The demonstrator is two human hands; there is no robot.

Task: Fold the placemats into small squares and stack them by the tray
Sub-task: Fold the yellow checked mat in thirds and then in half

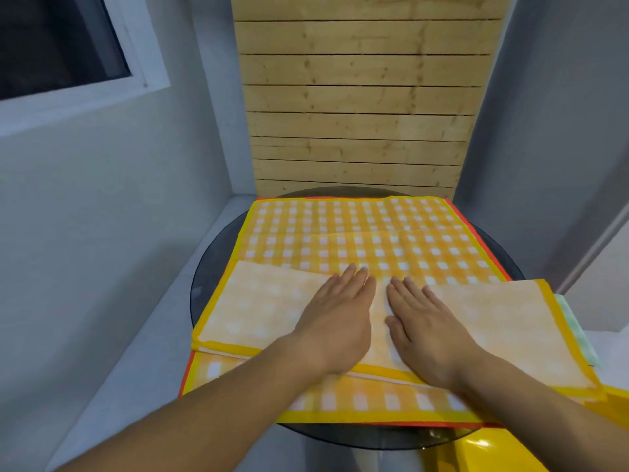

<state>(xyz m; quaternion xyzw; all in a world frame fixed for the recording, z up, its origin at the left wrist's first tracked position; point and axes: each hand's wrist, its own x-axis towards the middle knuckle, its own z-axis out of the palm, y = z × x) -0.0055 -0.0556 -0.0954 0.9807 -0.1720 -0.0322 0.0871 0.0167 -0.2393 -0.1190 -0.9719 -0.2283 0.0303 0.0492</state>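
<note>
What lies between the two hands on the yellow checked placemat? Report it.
Head view: only a bare strip of the folded yellow checked placemat separates left hand and right hand.

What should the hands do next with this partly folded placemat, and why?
Probably sweep both hands outward along the folded flap to set the crease: the left hand and right hand lie flat, pressing only its middle, with both ends untouched.
</note>
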